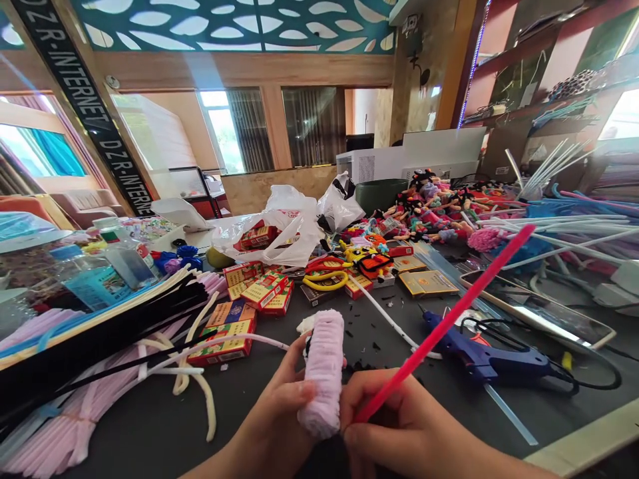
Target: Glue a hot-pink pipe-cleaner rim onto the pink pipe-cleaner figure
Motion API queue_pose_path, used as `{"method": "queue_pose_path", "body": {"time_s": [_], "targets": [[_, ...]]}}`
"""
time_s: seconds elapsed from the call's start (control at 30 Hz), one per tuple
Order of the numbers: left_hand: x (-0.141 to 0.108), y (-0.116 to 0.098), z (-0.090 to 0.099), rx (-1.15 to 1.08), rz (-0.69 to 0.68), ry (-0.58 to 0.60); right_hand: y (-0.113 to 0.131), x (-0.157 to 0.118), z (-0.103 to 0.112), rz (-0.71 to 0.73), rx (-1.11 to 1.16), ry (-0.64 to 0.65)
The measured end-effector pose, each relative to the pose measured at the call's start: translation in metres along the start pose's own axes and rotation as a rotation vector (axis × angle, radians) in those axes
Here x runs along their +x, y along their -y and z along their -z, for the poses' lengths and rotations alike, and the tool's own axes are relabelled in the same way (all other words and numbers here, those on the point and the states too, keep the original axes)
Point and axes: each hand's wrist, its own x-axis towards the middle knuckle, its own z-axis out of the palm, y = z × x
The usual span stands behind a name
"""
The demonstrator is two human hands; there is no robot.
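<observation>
Near the front of the dark table, my left hand (pixel 279 406) is wrapped round a pale pink roll wound from pipe cleaner (pixel 323 372), which stands nearly upright. Something white and black shows behind the roll's upper left, mostly hidden. Beside it, my right hand (pixel 399 426) is closed on a bright pink-red pipe cleaner (pixel 464 303) that slants up to the right. Its fingertips are close to the roll's lower right side; whether they touch it I cannot tell. A pale pipe cleaner (pixel 239 337) runs from the left towards my left hand.
Bundled pipe cleaners (pixel 54 426) lie at the left. A blue glue gun (pixel 489 359) with a clear stick and cable rests at the right, below a phone (pixel 544 313). Small boxes (pixel 267 293), pliers (pixel 324 279), plastic bags (pixel 289 226) and a doll pile (pixel 429 206) stand behind.
</observation>
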Motion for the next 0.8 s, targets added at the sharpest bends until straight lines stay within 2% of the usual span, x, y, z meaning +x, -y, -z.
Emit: {"method": "queue_pose_path", "body": {"time_s": [0.27, 0.4, 0.53, 0.67, 0.8], "targets": [[0.001, -0.009, -0.003, -0.158, 0.076, 0.039, 0.005, -0.011, 0.021, 0.090, -0.146, -0.089], [0.000, -0.014, 0.001, -0.165, 0.067, 0.050, 0.000, -0.015, 0.031, 0.096, -0.186, -0.196], [-0.001, -0.015, 0.003, -0.156, 0.057, 0.098, -0.002, -0.014, 0.039, 0.166, -0.180, -0.327], [-0.002, -0.014, 0.000, -0.119, 0.067, 0.105, 0.002, -0.014, 0.041, 0.146, -0.279, -0.280], [-0.005, -0.013, -0.004, -0.084, 0.092, 0.106, 0.001, -0.014, 0.039, 0.083, -0.217, -0.238]]}}
